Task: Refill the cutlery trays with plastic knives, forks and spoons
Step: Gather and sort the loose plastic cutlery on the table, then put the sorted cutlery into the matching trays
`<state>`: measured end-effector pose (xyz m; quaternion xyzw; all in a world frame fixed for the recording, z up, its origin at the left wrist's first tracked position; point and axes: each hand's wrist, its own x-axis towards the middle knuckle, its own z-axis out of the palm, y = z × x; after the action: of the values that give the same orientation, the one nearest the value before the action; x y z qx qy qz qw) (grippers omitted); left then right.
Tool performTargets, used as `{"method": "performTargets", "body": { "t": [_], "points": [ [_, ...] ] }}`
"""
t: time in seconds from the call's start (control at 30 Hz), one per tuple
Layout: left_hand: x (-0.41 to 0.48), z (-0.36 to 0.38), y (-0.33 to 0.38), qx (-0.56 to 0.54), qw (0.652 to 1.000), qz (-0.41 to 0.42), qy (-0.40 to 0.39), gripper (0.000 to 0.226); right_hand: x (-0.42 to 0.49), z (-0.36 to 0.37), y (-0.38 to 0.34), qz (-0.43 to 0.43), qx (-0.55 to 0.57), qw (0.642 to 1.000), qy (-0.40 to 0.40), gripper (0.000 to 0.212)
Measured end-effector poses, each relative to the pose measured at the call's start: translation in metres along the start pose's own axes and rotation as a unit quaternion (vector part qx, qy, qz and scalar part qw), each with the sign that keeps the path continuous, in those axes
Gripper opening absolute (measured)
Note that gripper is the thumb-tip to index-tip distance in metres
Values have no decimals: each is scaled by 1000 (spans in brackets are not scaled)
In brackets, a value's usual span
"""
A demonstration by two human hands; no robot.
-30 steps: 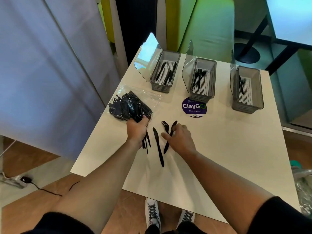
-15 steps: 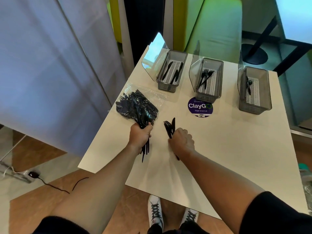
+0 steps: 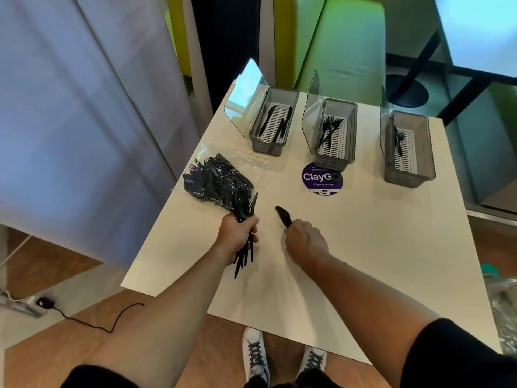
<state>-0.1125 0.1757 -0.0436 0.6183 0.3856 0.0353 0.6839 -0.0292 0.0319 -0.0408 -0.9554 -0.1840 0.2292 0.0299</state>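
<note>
Now | left hand (image 3: 237, 233) is gripping a bundle of black cutlery (image 3: 242, 259) beside the bagged pile (image 3: 218, 180) | right hand (image 3: 306, 240) is clutching black pieces (image 3: 283, 216), tip poking out | knife tray (image 3: 267, 149), fork tray (image 3: 333, 165) and spoon tray (image 3: 405, 180) are standing open along the table (image 3: 363, 247) far edge.

Wears a black short-sleeved top, seen as a left sleeve (image 3: 98, 376) and a broader right sleeve (image 3: 453, 357) nearer than the table (image 3: 363, 261), with forearms bare down to the bare left hand (image 3: 237, 233) and right hand (image 3: 306, 239). Has on white low sneakers, left shoe (image 3: 255, 354) and right shoe (image 3: 314, 359), just beyond the table's near edge, laced in dark grey. Shows black legwear above the shoes, too cropped to tell its kind.
</note>
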Motion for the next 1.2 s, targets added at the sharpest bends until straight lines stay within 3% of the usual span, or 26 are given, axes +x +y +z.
{"method": "performTargets", "body": {
  "t": [0.1, 0.2, 0.27, 0.37, 0.57, 0.87, 1.07, 1.2],
  "points": [
    [0, 8, 5, 1, 1000, -8, -27, 20, 1, -5, 11, -8, 47, 999, -15, 25],
    [1, 19, 10, -57, 997, -28, -41, 18, 3, -22, 18, -5, 220, 975, -38, 24],
    [3, 30, 16, -92, 993, -51, -59, 24, 2, -36, 20, -20, 331, 942, -50, 23],
    [4, 46, 28, -100, 991, -53, -74, 27, -4, -57, 19, -26, 512, 853, -100, 19],
    [2, 79, 58, -143, 984, -18, -103, 18, -17, -79, 24, -66, 612, 777, -132, 23],
    [2, 98, 77, -50, 988, 40, -137, 8, -23, -98, 54, -44, 528, 832, -163, 36],
    [0, 108, 81, -66, 980, 43, -181, 4, -30, -104, 63, -30, 558, 814, -158, 36],
    [5, 114, 80, -86, 981, 31, -170, 11, -25, -103, 70, -27, 566, 812, -141, 38]
  ]
}}
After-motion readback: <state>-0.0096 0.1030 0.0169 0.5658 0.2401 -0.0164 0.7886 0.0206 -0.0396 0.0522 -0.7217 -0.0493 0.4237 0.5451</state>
